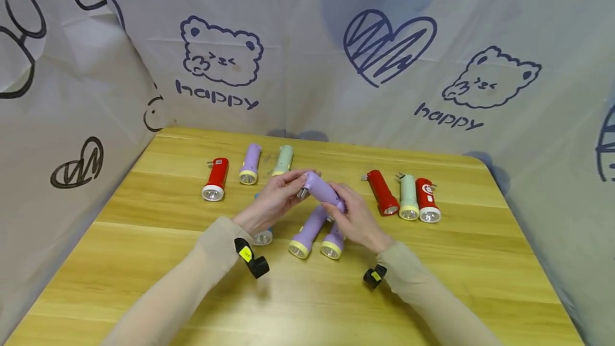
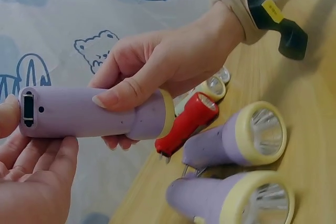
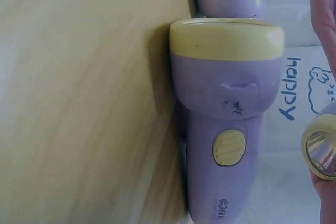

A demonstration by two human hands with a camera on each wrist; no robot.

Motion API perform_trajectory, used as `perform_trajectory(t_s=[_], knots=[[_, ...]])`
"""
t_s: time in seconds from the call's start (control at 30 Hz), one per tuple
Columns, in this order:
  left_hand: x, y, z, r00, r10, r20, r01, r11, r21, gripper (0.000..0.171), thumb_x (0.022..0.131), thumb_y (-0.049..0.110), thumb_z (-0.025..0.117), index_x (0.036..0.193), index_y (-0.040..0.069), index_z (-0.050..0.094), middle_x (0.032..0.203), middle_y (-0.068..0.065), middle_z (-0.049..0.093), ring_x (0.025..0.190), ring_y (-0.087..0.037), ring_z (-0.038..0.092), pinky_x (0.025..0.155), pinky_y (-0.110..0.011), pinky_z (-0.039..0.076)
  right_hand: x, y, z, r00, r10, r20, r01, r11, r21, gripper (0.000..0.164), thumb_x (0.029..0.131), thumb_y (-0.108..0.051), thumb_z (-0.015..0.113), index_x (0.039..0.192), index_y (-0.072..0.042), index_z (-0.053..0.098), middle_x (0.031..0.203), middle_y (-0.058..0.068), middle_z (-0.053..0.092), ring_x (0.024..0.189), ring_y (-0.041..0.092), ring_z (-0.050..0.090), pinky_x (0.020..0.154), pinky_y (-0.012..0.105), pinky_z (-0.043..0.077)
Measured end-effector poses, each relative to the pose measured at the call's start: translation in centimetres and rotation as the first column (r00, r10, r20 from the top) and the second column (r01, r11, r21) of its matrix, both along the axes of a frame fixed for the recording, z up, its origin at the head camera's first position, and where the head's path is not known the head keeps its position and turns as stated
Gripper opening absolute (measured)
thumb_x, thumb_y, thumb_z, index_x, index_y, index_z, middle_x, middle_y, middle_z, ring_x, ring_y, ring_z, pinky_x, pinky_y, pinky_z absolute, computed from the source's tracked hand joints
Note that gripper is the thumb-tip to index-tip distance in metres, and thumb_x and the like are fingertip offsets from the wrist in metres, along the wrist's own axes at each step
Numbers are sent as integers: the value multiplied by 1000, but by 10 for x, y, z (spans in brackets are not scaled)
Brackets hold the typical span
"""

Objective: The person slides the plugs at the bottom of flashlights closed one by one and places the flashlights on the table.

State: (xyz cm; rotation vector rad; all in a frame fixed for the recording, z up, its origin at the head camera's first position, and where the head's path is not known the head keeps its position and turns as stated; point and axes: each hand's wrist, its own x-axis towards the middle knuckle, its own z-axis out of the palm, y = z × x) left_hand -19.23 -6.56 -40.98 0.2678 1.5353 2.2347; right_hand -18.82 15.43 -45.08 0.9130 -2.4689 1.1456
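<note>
A purple flashlight [image 1: 323, 188] is held up over the middle of the table between both hands. My right hand [image 1: 355, 218] grips its barrel near the lamp end, the thumb lying across it in the left wrist view. With thumb and fingers, my left hand [image 1: 278, 196] pinches the tail end, where metal plug prongs [image 1: 302, 193] show. A dark slot [image 2: 29, 107] is visible on that end. Below the hands lie two more purple flashlights [image 1: 300, 247] [image 1: 332, 244] with yellow rims. A blue flashlight [image 1: 262, 236] is partly hidden behind the left hand.
At the back left lie a red flashlight [image 1: 216, 178], a purple flashlight [image 1: 250, 162] and a green flashlight [image 1: 284, 158], partly covered. To the right are a red flashlight [image 1: 381, 191], a green flashlight [image 1: 408, 196] and another red flashlight [image 1: 426, 199]. A printed cloth [image 1: 307, 68] hangs behind the wooden table [image 1: 307, 303].
</note>
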Motion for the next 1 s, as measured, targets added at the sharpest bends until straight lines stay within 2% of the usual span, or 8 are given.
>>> perform_trajectory(t_s=[0.23, 0.5, 0.6, 0.7, 0.83, 1.0], knots=[[2, 2, 2, 999, -16, 46, 13, 997, 75, 47, 109, 13, 39, 154, -2, 35, 161, -22, 36, 113, 1, 62, 95, -12, 52, -1, -1, -2, 1000, 6, -30, -7, 999, -47, 43, 94, -7, 68, 135, 3, 59, 123, 21, 68, 105, 32, 69, 88, 46, 61], [4, 5, 0, 996, -5, 92, -2, 997, 79, 46, 109, 13, 41, 153, 0, 38, 159, -19, 40, 110, 0, 63, 91, -11, 53, 3, -1, -6, 1000, -17, 2, 17, 997, -78, 44, 93, -5, 69, 135, 4, 59, 127, 23, 67, 108, 35, 69, 88, 48, 60], [4, 6, -1, 996, 3, 91, -10, 997, 76, 45, 108, 14, 43, 151, -1, 41, 151, -13, 52, 110, 0, 63, 89, -11, 53, 4, -1, -6, 1000, -21, 4, 21, 996, -83, 43, 93, -5, 70, 134, 4, 60, 127, 22, 67, 109, 35, 68, 89, 48, 60], [5, 6, -2, 997, 1, 78, -7, 997, 81, 46, 108, 15, 44, 150, -4, 41, 136, -3, 63, 110, -1, 63, 90, -12, 53, 5, -1, -4, 1000, -17, 7, 18, 996, -86, 44, 92, -6, 71, 133, 4, 61, 128, 22, 67, 111, 36, 68, 90, 48, 60], [5, 7, -4, 998, -6, 56, 2, 997, 82, 47, 108, 17, 44, 149, -7, 40, 122, 6, 67, 112, -2, 63, 93, -13, 53, 6, -1, -3, 1000, -14, 22, 16, 996, -90, 45, 91, -7, 72, 134, 2, 62, 130, 22, 66, 112, 36, 68, 90, 48, 60], [2, 10, -8, 1000, 22, 20, -23, 999, 33, 41, 109, 20, 43, 141, -6, 50, 118, 6, 68, 113, -3, 62, 93, -15, 54, 9, -2, -1, 1000, -9, 16, 11, 997, -78, 44, 91, -6, 72, 133, 2, 62, 129, 22, 67, 108, 35, 69, 85, 44, 62]])
